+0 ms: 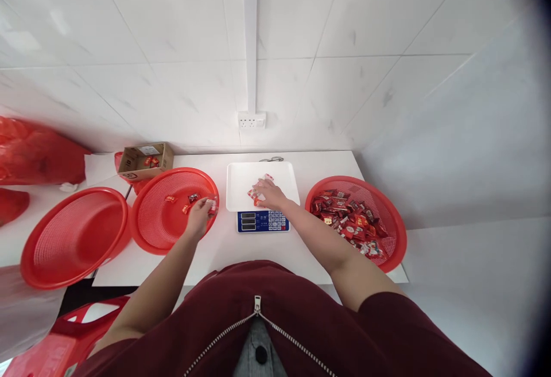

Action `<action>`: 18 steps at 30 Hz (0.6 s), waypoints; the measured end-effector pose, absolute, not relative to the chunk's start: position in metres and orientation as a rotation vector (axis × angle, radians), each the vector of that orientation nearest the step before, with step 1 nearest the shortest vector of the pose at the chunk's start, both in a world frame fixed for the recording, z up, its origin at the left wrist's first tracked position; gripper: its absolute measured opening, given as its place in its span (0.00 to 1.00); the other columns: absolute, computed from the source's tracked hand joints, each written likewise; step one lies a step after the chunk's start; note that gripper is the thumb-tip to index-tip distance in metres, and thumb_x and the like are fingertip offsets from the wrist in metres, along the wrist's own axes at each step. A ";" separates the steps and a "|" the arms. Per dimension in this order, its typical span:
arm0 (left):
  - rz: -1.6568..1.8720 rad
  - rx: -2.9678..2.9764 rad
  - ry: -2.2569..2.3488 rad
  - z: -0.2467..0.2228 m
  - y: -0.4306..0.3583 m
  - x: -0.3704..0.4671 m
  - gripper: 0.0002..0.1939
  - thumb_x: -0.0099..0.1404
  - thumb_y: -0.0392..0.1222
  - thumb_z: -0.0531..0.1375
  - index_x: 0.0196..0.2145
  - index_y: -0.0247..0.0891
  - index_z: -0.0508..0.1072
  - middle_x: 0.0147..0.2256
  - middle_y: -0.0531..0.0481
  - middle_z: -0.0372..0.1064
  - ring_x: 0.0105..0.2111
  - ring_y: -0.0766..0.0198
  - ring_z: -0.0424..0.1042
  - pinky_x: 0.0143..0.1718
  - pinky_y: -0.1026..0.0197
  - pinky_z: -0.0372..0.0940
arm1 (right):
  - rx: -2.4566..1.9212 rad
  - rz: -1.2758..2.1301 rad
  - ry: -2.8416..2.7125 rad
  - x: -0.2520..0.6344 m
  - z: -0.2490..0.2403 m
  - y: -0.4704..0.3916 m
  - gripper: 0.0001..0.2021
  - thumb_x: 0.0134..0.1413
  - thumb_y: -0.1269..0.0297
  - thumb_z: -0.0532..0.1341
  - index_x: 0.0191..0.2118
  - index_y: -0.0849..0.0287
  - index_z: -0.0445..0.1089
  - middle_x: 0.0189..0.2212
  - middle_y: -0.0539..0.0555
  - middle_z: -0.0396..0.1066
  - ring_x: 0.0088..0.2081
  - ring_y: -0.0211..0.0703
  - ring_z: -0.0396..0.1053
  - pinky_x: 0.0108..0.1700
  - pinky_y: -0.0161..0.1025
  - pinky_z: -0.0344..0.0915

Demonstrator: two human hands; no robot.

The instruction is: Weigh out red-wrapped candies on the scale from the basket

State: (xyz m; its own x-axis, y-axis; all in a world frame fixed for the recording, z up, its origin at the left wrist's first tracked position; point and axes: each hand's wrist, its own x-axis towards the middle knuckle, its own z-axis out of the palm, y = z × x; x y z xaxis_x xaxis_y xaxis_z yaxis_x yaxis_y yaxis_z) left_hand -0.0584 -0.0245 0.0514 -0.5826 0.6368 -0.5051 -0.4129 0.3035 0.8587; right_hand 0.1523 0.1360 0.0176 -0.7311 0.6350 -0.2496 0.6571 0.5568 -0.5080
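Observation:
My left hand (198, 217) is closed on a small red-and-white wrapped candy (212, 206), over the right rim of a red mesh basket (150, 225) with a few wrapped candies in it. My right hand (271, 193) reaches over the white pan (239, 185) of a digital scale (263, 222). Its fingers lie bent over several red-and-white wrapped candies (253, 192) on the pan, partly covering them. I cannot tell whether these are gripped or only touched. The digits on the scale's displays are too small to read.
On the right stands a red basket (398, 222) heaped with wrapped candies. Another red basket (38, 273) is at the far left. Behind are a cardboard box (129, 164) with some candies, and glasses (275, 159). Red plastic bags (43, 153) lie back left; a socket (252, 120) is on the wall.

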 end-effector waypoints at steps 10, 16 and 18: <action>1.427 -0.029 1.795 0.045 -0.061 -0.111 0.18 0.61 0.31 0.58 0.49 0.36 0.64 0.31 0.49 0.70 0.27 0.66 0.72 0.34 0.61 0.68 | 1.151 -0.833 2.678 0.142 0.012 0.160 0.30 0.42 0.67 0.68 0.55 0.54 0.65 0.56 0.60 0.63 0.62 0.59 0.50 0.61 0.52 0.45; 1.411 0.053 1.756 0.048 -0.047 -0.089 0.19 0.61 0.34 0.60 0.50 0.36 0.65 0.30 0.50 0.70 0.24 0.69 0.69 0.32 0.65 0.66 | 1.447 -1.003 2.606 0.151 0.011 0.147 0.11 0.48 0.68 0.64 0.41 0.60 0.69 0.46 0.61 0.69 0.43 0.50 0.69 0.43 0.40 0.62; 1.382 0.130 1.698 0.051 -0.038 -0.075 0.14 0.60 0.36 0.61 0.45 0.35 0.69 0.30 0.49 0.70 0.24 0.71 0.69 0.32 0.66 0.66 | 1.541 -1.119 2.575 0.154 0.012 0.140 0.08 0.52 0.65 0.61 0.39 0.60 0.68 0.40 0.59 0.71 0.37 0.46 0.70 0.37 0.37 0.63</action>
State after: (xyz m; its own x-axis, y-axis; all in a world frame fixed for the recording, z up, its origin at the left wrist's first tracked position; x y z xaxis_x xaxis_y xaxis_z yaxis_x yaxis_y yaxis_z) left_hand -0.0749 -0.0381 0.0508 -0.5771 0.5844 -0.5704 -0.4396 0.3663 0.8201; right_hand 0.1539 0.1395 0.0119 -0.5354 0.7943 -0.2871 0.7519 0.2934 -0.5904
